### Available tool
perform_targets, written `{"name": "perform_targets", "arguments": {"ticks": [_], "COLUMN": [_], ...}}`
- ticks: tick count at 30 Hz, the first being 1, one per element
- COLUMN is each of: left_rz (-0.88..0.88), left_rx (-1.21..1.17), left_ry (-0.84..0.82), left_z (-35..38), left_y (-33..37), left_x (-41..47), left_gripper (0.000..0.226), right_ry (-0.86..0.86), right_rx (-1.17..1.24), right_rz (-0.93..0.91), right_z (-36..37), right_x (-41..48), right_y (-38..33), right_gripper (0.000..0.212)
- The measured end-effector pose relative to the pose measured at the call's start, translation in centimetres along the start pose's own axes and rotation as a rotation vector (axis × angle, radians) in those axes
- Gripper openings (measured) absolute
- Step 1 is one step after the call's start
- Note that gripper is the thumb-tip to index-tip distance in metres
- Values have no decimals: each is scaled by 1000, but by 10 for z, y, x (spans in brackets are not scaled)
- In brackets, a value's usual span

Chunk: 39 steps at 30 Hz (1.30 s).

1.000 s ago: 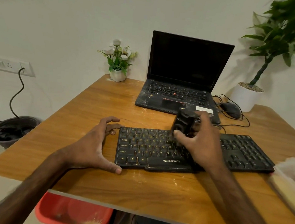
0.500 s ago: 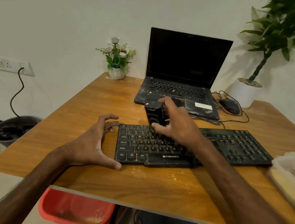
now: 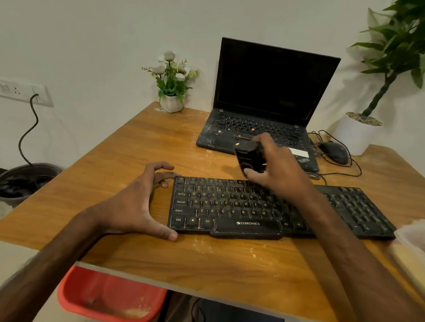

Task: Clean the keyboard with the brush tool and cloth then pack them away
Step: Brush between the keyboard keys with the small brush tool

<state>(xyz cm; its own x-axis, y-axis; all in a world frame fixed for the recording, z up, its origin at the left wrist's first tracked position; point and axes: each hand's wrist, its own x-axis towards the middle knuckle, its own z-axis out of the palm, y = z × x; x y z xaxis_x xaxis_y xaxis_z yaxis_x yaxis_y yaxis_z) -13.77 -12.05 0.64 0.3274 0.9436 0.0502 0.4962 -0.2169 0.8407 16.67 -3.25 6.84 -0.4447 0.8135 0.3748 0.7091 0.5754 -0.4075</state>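
Gripping the black brush tool [image 3: 249, 158], the right hand [image 3: 279, 173] hovers over the top row of the keyboard [image 3: 228, 207], just short of the laptop [image 3: 268, 89]. Bristles are hidden, so contact w/ the keys can't be told.

The left hand [image 3: 131, 205] spans the keyboard's left end, thumb at front corner, fingers at back, pinching it steady on the tabletop [image 3: 198, 261].

Risks, prob.:
- A hard sweep flicks dust onto the speckled laptop or bumps its edge.
- A slack left hand lets the keyboard skid.

The laptop crowds fwd strokes, and the right forearm covers the right-side keys.

Nearby: mouse [image 3: 334, 152] & cable [image 3: 337, 173], flower pot [image 3: 171, 101], pale container [image 3: 418, 243] at right, red bin [image 3: 109, 297] below. Cloth not made out.
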Motion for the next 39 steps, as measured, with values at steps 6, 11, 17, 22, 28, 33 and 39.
{"name": "perform_targets", "arguments": {"ticks": [6, 11, 17, 22, 28, 33, 39], "left_rz": [-7, -9, -7, -7, -12, -15, -6], "left_rx": [0, -8, 0, 32, 5, 14, 38], "left_ry": [-4, -5, 2, 4, 20, 23, 10], "left_z": [0, 0, 1, 1, 3, -1, -1], "left_y": [1, 2, 2, 3, 6, 3, 1], "left_x": [1, -1, 0, 0, -3, -1, -1], "left_gripper": [131, 131, 130, 132, 136, 136, 133], "right_ry": [14, -102, -81, -21, -162, -210, -129], "right_rx": [233, 131, 1, 239, 259, 174, 159], "right_rz": [-36, -54, 60, -60, -296, -278, -58], "right_z": [4, -3, -40, -11, 53, 39, -8], "right_x": [-8, -8, -24, -1, 42, 38, -5], "right_y": [-7, -2, 32, -17, -80, -56, 4], "right_gripper": [64, 64, 66, 64, 62, 62, 66]}}
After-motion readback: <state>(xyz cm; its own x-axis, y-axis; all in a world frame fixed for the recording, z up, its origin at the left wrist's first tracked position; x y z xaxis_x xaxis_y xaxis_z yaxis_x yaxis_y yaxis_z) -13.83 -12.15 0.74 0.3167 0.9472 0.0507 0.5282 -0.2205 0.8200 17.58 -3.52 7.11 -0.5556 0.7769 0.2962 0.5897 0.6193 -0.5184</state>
